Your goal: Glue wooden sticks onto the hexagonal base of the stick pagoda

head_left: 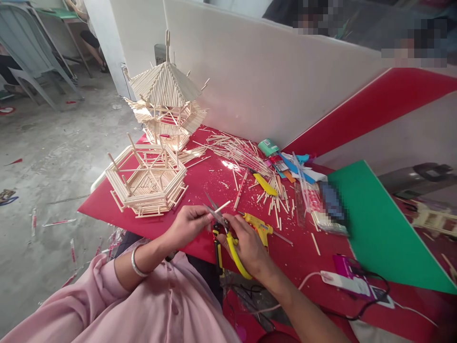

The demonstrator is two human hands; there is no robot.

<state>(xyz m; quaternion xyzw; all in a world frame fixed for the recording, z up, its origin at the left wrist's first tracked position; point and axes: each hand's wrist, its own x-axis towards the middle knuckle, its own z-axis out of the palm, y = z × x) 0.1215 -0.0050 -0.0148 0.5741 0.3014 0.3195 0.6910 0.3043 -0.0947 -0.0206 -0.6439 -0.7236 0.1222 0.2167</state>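
Near the table's front edge, my left hand is closed on a short pale wooden stick, whose end points up to the right. My right hand grips scissors with yellow handles; their blades are at the stick, by my left fingertips. To the left stands a hexagonal stick frame with a spiral-patterned base. Behind it rises a stick pagoda with a pointed roof. A yellow glue gun lies just beyond my right hand, and a black-and-yellow tool is partly hidden beneath my hands.
Loose sticks, a yellow cutter and a green roll lie on the red table. A green board is at the right, near a white power strip with cables. Other people are partly visible beyond.
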